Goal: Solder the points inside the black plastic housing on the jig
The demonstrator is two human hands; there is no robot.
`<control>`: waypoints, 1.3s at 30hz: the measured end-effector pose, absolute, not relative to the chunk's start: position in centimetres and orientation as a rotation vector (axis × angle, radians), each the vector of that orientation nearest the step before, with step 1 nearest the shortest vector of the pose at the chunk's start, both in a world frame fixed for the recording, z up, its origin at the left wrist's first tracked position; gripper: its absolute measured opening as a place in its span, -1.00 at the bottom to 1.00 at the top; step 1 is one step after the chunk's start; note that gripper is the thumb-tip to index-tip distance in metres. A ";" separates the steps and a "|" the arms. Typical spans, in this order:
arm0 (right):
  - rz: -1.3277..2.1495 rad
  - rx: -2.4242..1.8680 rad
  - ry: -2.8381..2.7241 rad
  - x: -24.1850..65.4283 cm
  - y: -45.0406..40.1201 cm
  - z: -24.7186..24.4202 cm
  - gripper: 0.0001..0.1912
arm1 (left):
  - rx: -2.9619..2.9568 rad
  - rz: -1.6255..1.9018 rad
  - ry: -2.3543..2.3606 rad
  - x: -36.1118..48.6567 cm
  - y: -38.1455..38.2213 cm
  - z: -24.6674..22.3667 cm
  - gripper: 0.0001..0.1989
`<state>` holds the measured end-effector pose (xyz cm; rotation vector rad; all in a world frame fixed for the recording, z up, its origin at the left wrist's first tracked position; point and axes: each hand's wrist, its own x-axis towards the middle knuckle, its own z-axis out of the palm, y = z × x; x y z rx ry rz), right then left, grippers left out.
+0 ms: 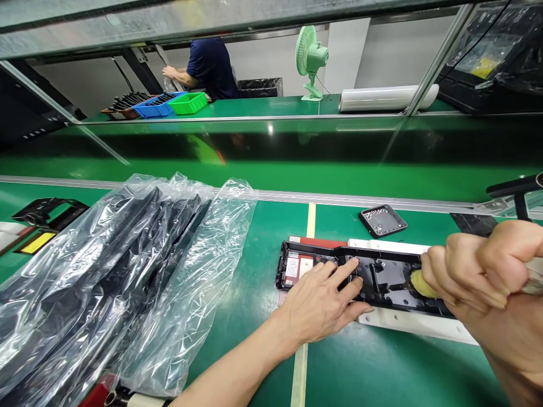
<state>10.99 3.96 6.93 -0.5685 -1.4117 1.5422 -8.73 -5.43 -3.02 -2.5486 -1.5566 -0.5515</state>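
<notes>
A long black plastic housing [373,277] lies across a white and red fixture [418,326] on the green bench. My left hand [324,299] rests on the housing's left half, its fingers spread over the edge and interior. At the right end, my right hand [479,271] is wrapped round a screwdriver with a yellow grip [421,284]; its shaft points left into the housing. Behind the housing sits a small black tray [383,220] holding several tiny screws.
Plastic-bagged black parts [139,282] cover the left bench. A green conveyor [271,169] runs behind. Beyond it are a fan [311,56], a film roll [382,99], bins [189,103] and a person [214,68]. A metal bar [169,25] crosses above.
</notes>
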 end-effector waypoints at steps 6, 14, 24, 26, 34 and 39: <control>1.536 -0.605 -1.383 10.7 3.6 7.1 -0.49 | -2.551 -0.547 -1.566 -8.7 -5.5 -3.1 -0.50; 1.517 -0.621 -1.382 10.8 3.4 7.1 -0.43 | -2.555 -0.540 -1.562 -8.7 -5.5 -3.0 -0.49; 1.501 -0.638 -1.380 10.4 3.4 7.2 -0.42 | -2.548 -0.549 -1.569 -8.6 -5.6 -3.1 -0.50; 1.499 -0.630 -1.385 10.3 3.3 7.3 -0.45 | -2.553 -0.553 -1.568 -8.6 -5.5 -3.0 -0.50; 1.484 -0.660 -1.378 10.6 3.3 7.2 -0.39 | -2.561 -0.547 -1.579 -8.6 -5.5 -3.0 -0.49; 1.457 -0.676 -1.362 10.5 3.3 7.1 -0.36 | -2.563 -0.544 -1.580 -8.6 -5.4 -3.0 -0.50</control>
